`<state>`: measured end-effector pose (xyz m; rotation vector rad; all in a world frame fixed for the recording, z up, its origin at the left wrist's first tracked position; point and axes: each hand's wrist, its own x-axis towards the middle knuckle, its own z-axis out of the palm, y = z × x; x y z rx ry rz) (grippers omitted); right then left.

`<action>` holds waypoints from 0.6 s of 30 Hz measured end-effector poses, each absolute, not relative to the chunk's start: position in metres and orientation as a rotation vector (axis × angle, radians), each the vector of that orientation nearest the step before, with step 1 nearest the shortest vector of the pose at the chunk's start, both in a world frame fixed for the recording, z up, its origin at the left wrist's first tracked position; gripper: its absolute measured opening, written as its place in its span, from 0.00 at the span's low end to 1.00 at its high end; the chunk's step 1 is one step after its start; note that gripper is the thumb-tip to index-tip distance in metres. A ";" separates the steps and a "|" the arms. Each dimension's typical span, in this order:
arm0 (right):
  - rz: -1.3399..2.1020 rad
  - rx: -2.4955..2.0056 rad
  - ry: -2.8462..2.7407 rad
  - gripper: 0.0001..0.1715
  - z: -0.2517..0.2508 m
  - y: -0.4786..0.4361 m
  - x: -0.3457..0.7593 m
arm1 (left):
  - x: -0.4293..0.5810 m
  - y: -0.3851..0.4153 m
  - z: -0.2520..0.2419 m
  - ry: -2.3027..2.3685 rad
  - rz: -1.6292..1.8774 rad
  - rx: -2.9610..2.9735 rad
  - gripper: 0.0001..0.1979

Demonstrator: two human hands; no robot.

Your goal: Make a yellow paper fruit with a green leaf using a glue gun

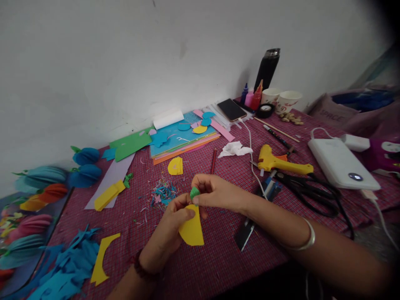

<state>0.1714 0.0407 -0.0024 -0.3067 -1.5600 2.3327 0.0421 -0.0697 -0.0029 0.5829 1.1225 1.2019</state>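
My left hand (167, 231) pinches a yellow half-round paper piece (193, 230) near its top, thumb lying across it. Just above, my right hand (215, 191) holds a small green paper leaf (194, 192) between thumb and fingertips, close against the upper end of the yellow paper. Whether leaf and paper touch is hidden by my fingers. Beyond my hands lie a small stack of yellow paper cutouts (175, 166), a heap of paper snippets (163, 194) and a dark red pencil (213, 161).
A yellow glue gun (281, 163), black-handled scissors (304, 189) and a white power bank (343, 164) lie at the right. Coloured paper sheets (134, 145) and a phone (231, 109) are at the back. Finished paper pumpkins (40, 183) and blue scraps (67, 266) sit left.
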 end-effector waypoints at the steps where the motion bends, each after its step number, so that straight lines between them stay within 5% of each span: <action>1: 2.330 -0.299 -1.559 0.13 -0.003 0.041 0.171 | 0.042 -0.070 -0.003 1.119 1.205 0.582 0.12; 18: 2.307 -0.318 -1.574 0.11 -0.004 0.041 0.171 | 0.044 -0.068 -0.002 1.112 1.233 0.558 0.13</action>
